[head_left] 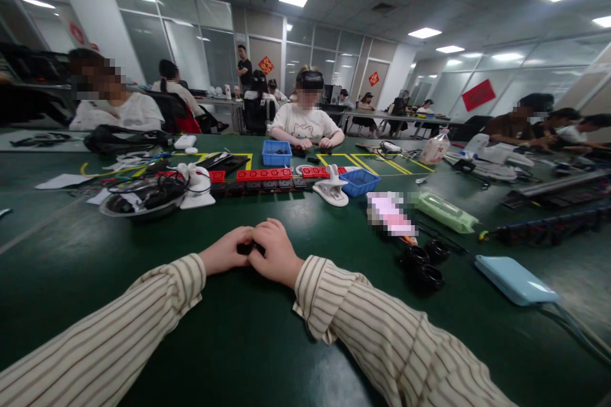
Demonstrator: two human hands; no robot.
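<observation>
My left hand and my right hand meet over the green table, with fingers curled round a small black part. Most of that part is hidden by the fingers, so its kind does not show. The right hand lies partly over the left fingertips. Beyond my hands runs a row of red and black sockets or modules. Several black ring-shaped parts rest to the right of my right hand.
Left stands a bowl heaped with black items and cables. White clip stands, blue baskets, a green pack, a pink item and a light-blue power bank with a cable lie around. A person sits opposite.
</observation>
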